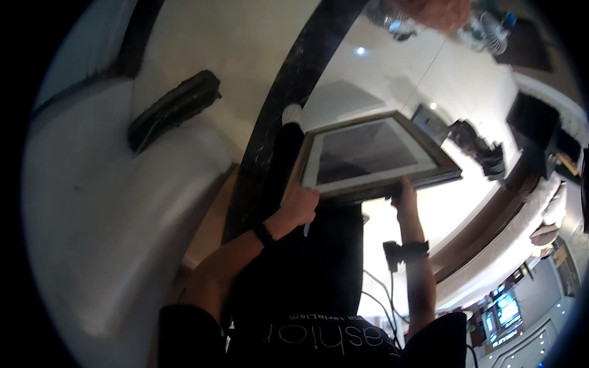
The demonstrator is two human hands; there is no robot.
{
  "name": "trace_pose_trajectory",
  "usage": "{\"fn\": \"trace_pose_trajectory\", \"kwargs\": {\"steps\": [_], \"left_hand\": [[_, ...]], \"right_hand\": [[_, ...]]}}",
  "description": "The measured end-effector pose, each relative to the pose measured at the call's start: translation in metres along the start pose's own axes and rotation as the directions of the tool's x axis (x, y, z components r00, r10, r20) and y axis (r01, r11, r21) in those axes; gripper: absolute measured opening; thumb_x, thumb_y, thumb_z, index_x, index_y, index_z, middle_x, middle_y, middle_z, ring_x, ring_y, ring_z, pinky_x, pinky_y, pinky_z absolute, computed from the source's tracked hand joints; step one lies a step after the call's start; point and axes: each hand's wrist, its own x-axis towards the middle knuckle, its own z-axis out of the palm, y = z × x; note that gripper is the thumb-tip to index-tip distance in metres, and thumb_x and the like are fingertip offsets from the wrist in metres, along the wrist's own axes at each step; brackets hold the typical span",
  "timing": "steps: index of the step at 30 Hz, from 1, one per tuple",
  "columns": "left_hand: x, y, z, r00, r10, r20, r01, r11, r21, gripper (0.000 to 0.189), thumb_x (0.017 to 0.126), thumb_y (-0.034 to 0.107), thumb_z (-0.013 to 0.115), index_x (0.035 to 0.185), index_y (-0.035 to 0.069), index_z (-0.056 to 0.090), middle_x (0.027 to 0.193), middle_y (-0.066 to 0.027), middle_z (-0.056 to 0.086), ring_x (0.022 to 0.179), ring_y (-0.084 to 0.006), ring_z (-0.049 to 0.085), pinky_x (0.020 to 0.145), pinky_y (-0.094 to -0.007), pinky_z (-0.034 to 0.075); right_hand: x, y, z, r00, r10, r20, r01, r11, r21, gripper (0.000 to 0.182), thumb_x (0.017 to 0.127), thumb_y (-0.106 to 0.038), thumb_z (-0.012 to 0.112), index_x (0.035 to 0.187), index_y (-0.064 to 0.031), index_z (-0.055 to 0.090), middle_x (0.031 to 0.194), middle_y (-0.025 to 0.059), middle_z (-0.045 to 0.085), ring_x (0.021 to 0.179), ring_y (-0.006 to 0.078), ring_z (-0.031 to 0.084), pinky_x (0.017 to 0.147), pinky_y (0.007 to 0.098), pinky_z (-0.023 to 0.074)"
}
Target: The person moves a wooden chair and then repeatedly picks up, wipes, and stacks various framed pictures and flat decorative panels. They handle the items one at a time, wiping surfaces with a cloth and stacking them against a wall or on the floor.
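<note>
In the head view, a framed picture (368,152) with a dark wooden frame, a pale mat and a dark greyish image is held in front of my body. My left hand (301,204) grips its near left corner, beside a thin pale strip that hangs below the fingers. On the near edge, further right, my right hand (405,193) holds the frame, the fingers partly hidden. Black bands are on both wrists, the right one carrying a small box with a cable. The picture is tilted, its far edge over the light floor.
A white padded seat (138,221) with a dark object (175,108) stands at left. A dark marble floor border (276,101) passes beneath me. Dark crumpled things (478,147) and a grey box (430,123) lie at right; a small fan (494,34) is at top right.
</note>
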Motion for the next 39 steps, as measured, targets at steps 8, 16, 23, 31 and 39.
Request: {"fn": "trace_pose_trajectory", "kwargs": {"steps": [8, 16, 23, 31, 39], "left_hand": [[-0.111, -0.020, -0.106, 0.952, 0.302, -0.039, -0.304, 0.952, -0.030, 0.027, 0.058, 0.027, 0.064, 0.072, 0.004, 0.062, 0.069, -0.0116, 0.059, 0.070, -0.0276, 0.058, 0.064, -0.0374, 0.045], [-0.207, -0.075, -0.177, 0.847, 0.244, -0.472, -0.297, 0.954, -0.039, 0.035, 0.057, 0.036, 0.063, 0.077, 0.008, 0.061, 0.069, -0.0133, 0.058, 0.068, -0.0304, 0.057, 0.062, -0.0405, 0.044], [-0.261, -0.123, -0.160, 0.829, 0.038, -0.558, -0.155, 0.974, -0.164, 0.036, 0.056, 0.038, 0.063, 0.072, 0.006, 0.058, 0.063, -0.0139, 0.056, 0.065, -0.0312, 0.056, 0.058, -0.0406, 0.044], [-0.243, -0.151, -0.237, 0.782, -0.241, -0.575, 0.077, 0.953, -0.294, 0.036, 0.055, 0.039, 0.064, 0.070, 0.007, 0.059, 0.062, -0.0140, 0.056, 0.062, -0.0318, 0.056, 0.059, -0.0391, 0.045], [-0.196, -0.205, -0.395, 0.737, -0.268, -0.621, 0.094, 0.950, -0.299, 0.035, 0.053, 0.039, 0.064, 0.065, 0.006, 0.060, 0.056, -0.0145, 0.054, 0.056, -0.0315, 0.055, 0.055, -0.0386, 0.043]], "right_hand": [[-0.142, -0.090, 0.025, 0.969, -0.222, 0.113, 0.224, 0.975, -0.005, 0.029, 0.078, -0.035, 0.048, 0.077, -0.0069, 0.052, 0.057, 0.0045, 0.052, 0.041, 0.0132, 0.048, 0.033, 0.0211, 0.0338], [-0.193, -0.148, 0.088, 0.904, -0.325, 0.279, 0.248, 0.928, 0.279, 0.025, 0.073, -0.030, 0.047, 0.074, -0.0053, 0.049, 0.055, 0.0083, 0.052, 0.036, 0.0152, 0.048, 0.029, 0.0216, 0.0278], [-0.236, -0.204, 0.203, 0.871, -0.271, 0.410, 0.313, 0.949, -0.037, 0.028, 0.072, -0.030, 0.054, 0.073, -0.0020, 0.053, 0.054, 0.0082, 0.053, 0.039, 0.0169, 0.052, 0.031, 0.0217, 0.0284], [-0.189, -0.310, 0.294, 0.757, -0.226, 0.614, 0.398, 0.904, -0.158, 0.026, 0.073, -0.030, 0.052, 0.073, -0.0039, 0.053, 0.053, 0.0055, 0.053, 0.039, 0.0146, 0.050, 0.033, 0.0213, 0.0296], [-0.141, -0.463, 0.358, 0.776, -0.157, 0.610, 0.298, 0.945, -0.136, 0.028, 0.067, -0.030, 0.057, 0.069, -0.0024, 0.053, 0.053, 0.0057, 0.051, 0.038, 0.0166, 0.049, 0.033, 0.0252, 0.0326]]}}
